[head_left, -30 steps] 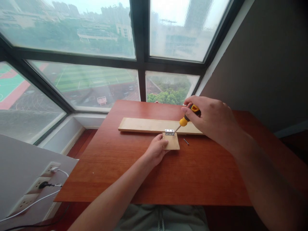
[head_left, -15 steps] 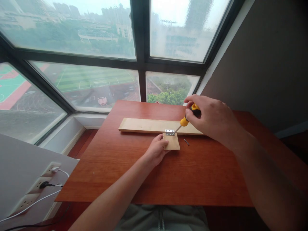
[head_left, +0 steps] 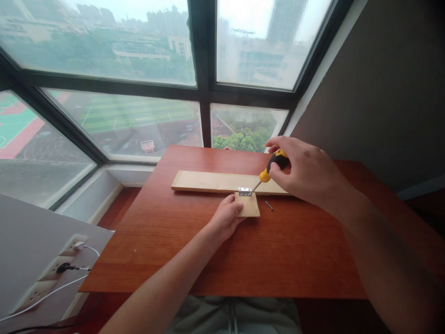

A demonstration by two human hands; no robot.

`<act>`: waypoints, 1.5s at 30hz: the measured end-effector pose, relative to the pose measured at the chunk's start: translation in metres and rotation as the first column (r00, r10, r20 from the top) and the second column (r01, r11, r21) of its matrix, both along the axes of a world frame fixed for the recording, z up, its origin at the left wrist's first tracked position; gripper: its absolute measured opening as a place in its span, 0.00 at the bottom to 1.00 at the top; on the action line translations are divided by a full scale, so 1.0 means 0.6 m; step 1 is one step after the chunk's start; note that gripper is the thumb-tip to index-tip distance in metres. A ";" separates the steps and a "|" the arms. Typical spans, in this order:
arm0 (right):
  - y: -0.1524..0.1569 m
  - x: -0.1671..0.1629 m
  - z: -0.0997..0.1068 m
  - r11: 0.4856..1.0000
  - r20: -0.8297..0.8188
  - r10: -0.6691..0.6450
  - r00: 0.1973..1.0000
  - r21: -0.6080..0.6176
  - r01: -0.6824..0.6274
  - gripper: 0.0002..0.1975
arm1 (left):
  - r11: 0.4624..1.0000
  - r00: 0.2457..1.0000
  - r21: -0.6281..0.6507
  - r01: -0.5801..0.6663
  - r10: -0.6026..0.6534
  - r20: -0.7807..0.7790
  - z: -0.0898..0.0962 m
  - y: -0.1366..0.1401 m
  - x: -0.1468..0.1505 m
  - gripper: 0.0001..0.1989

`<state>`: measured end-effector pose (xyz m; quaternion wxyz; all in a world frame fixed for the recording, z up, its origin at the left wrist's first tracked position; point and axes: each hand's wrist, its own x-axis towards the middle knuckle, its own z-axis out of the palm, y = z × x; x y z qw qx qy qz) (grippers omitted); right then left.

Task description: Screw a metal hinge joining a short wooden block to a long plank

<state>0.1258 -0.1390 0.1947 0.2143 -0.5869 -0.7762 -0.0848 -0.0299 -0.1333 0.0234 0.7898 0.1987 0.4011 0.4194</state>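
Head view: the right hand (head_left: 306,174) has its grip wrapped around the yellow-and-black-handled screwdriver (head_left: 273,165), whose tip meets the small silver metal hinge (head_left: 245,191). The hinge sits where the small square wooden piece (head_left: 249,205) butts against the long pale wooden plank (head_left: 225,182), near the far edge of the reddish-brown tabletop (head_left: 215,250). The left hand (head_left: 225,217) presses its fingers on the small piece. A loose dark screw (head_left: 269,205) lies just beside it. Driving well likely means keeping the shaft in line with the screw and pressing down firmly.
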 end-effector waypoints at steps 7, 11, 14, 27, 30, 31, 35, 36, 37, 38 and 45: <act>0.002 -0.002 -0.001 0.997 0.054 -0.079 0.995 0.019 0.078 0.15 | 1.000 1.000 -0.001 0.003 -0.003 -0.009 -0.001 0.000 0.000 0.14; -0.001 -0.002 0.000 0.999 0.014 -0.042 0.999 0.011 0.042 0.19 | 1.000 1.000 0.011 0.011 -0.011 0.003 -0.003 0.000 -0.001 0.15; -0.005 -0.004 0.002 1.000 -0.007 -0.003 1.000 -0.007 0.003 0.21 | 1.000 1.000 0.025 0.014 -0.014 0.017 -0.004 -0.001 -0.001 0.15; -0.002 -0.005 0.000 0.999 0.021 -0.032 0.999 0.030 0.031 0.20 | 1.000 1.000 0.020 0.016 -0.016 0.005 -0.004 0.001 -0.001 0.15; 0.001 -0.005 -0.001 0.996 0.048 -0.076 0.996 0.051 0.073 0.17 | 1.000 1.000 0.017 0.010 -0.010 0.003 -0.003 0.001 -0.001 0.15; 0.002 -0.005 -0.001 0.994 0.057 -0.095 0.994 0.059 0.091 0.16 | 1.000 1.000 0.015 0.009 -0.009 0.001 -0.003 0.000 -0.001 0.15; 0.002 -0.003 0.000 0.994 0.046 -0.098 0.994 0.051 0.096 0.14 | 1.000 1.000 0.016 0.010 -0.010 0.003 -0.003 0.000 -0.002 0.16; 0.001 -0.003 0.000 0.996 0.034 -0.079 0.996 0.037 0.077 0.15 | 1.000 1.000 0.019 0.010 -0.010 0.006 -0.004 0.000 -0.002 0.16; -0.001 -0.003 0.001 0.998 0.022 -0.054 0.998 0.020 0.053 0.17 | 1.000 1.000 0.023 0.008 -0.009 0.009 -0.004 0.000 -0.002 0.16; -0.002 -0.004 0.002 1.000 0.011 -0.029 1.000 0.002 0.029 0.19 | 1.000 1.000 0.026 0.007 -0.008 0.012 -0.005 0.000 -0.002 0.16; 0.001 -0.006 0.000 0.992 0.078 -0.119 0.990 0.040 0.116 0.18 | 1.000 1.000 0.005 0.005 -0.005 0.005 -0.001 0.000 -0.001 0.16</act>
